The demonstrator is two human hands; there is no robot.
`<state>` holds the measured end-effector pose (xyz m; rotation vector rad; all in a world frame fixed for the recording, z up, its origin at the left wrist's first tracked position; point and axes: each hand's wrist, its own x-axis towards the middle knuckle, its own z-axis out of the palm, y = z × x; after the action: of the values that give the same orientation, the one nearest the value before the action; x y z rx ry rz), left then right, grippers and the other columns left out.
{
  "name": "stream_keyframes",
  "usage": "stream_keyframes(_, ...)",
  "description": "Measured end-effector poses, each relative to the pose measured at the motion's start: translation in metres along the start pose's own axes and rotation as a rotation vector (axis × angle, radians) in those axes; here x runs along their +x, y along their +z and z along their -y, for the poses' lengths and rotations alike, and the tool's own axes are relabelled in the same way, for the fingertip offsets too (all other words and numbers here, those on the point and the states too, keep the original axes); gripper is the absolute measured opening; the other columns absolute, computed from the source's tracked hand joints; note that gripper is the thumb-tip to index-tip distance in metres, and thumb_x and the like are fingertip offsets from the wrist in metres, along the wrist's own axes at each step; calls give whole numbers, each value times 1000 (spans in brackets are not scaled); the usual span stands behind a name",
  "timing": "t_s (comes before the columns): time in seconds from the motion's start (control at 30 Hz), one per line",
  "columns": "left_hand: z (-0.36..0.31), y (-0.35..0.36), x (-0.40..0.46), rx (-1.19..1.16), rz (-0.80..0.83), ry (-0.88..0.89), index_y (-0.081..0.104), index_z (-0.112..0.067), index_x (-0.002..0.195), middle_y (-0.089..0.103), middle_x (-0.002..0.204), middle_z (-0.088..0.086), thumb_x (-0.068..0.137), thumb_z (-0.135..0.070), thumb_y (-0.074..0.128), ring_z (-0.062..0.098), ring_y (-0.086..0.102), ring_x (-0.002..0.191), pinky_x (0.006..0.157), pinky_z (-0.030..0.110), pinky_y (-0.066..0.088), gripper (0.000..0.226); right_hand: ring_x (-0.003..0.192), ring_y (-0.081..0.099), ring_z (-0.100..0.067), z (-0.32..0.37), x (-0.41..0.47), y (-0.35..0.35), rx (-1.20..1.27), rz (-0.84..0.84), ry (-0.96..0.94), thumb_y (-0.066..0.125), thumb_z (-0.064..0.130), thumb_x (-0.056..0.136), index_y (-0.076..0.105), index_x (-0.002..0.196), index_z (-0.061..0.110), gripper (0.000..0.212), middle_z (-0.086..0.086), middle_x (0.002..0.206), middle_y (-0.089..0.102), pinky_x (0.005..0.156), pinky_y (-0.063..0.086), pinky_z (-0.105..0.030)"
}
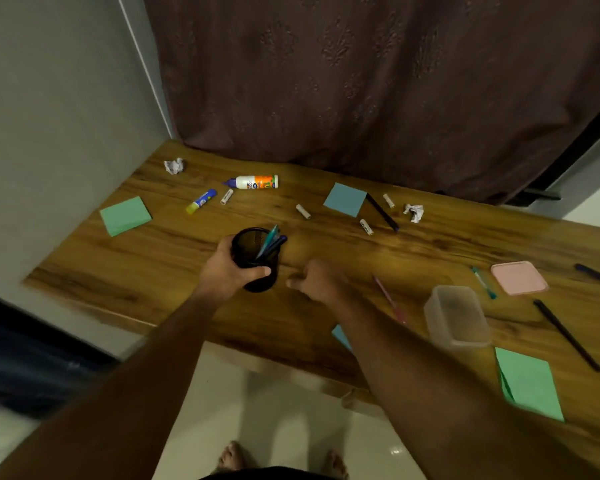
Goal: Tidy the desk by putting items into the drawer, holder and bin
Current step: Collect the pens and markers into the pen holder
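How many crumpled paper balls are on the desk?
2. One crumpled paper ball lies at the far left corner; the other paper ball sits right of the blue sticky notes. None appears hidden.

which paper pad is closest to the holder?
The green pad at far left, nearest the holder in the left hand. The blue pad lies farther.

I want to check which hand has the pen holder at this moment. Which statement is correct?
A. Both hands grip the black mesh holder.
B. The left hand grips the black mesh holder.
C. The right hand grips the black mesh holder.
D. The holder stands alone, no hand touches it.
B: the left hand wraps around the black mesh holder, while the right hand is loosely curled beside it, apart from it and holding nothing.
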<state>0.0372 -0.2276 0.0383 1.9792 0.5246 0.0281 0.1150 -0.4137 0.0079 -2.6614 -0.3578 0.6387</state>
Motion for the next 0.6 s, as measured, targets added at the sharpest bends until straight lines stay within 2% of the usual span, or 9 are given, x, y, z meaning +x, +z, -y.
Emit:
stream_keyframes(0.07,-2,4,-9,-6,-19,1,41,-19,137,59,127,-5,61,-24,90,11,55,113,99,32,46,90,97,60,-23,3,-1,12,-72,-62,-5,67,50,84,60,109,15,43,-4,104,62,67,43,-31)
stream_keyframes(0.17,-6,16,-23,-44,-68,-12,41,-19,137,58,126,-5,62,-20,90,12,55,114,101,34,47,89,99,62,-22,-2,1,15,-166,-117,-63,66,30,87,63,105,16,23,-5,108,65,73,51,-31)
stream_keyframes(0.3,-8,31,-39,-61,-104,-37,41,-17,137,58,128,-2,63,-19,89,15,55,116,102,36,46,88,95,62,-21,-14,0,8,-112,-109,-100,65,20,84,64,98,17,14,-4,101,65,77,53,-30)
stream_keyframes(0.4,-10,43,-47,-61,-105,-41,41,-16,138,58,129,-2,62,-20,89,17,55,119,103,38,46,90,89,64,-22,-24,-1,-6,86,-79,-62,68,20,81,66,95,17,14,-4,95,67,72,53,-29)
stream_keyframes(0.5,-18,57,-51,-74,-97,-37,41,-16,137,57,130,-1,63,-19,89,16,54,119,101,35,46,89,71,64,-22,-38,-7,-30,534,-3,4,66,12,85,56,83,16,11,-8,83,65,63,52,-33)
stream_keyframes(0.6,-28,71,-53,-77,-85,-19,40,-18,138,56,130,-2,63,-21,89,15,54,118,101,35,47,89,66,64,-15,-61,-13,-59,767,14,60,59,9,91,56,101,12,11,-10,89,65,66,57,-32)
